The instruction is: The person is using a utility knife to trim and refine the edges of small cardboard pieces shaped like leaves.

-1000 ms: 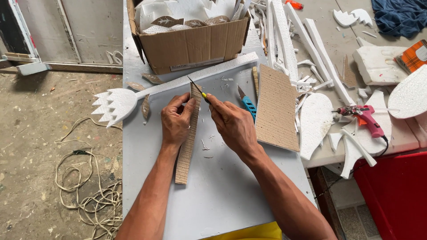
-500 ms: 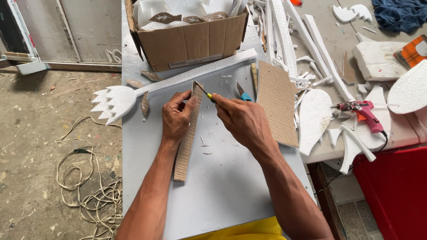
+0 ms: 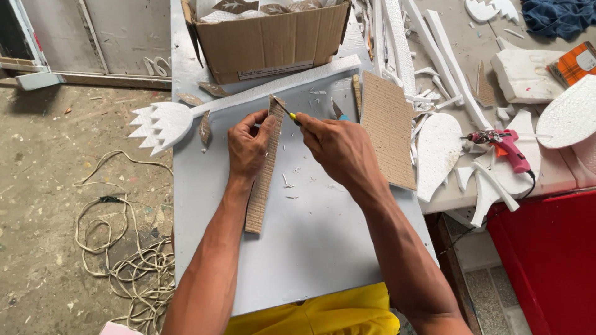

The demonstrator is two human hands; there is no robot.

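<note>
The left hand (image 3: pixel 247 146) pinned a cardboard strip (image 3: pixel 264 170) flat on the desk (image 3: pixel 310 229), steadying it while the right hand (image 3: pixel 335 146), its grip closed around a small knife (image 3: pixel 287 113), cut the top end.

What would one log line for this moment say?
left hand: holds cardboard strip | right hand: knife at strip top | gray board

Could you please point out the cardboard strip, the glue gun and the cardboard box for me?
cardboard strip (image 3: pixel 259 192): head view, lower half of strip.
glue gun (image 3: pixel 510 149): head view, pink body.
cardboard box (image 3: pixel 270 43): head view, front wall.
</note>
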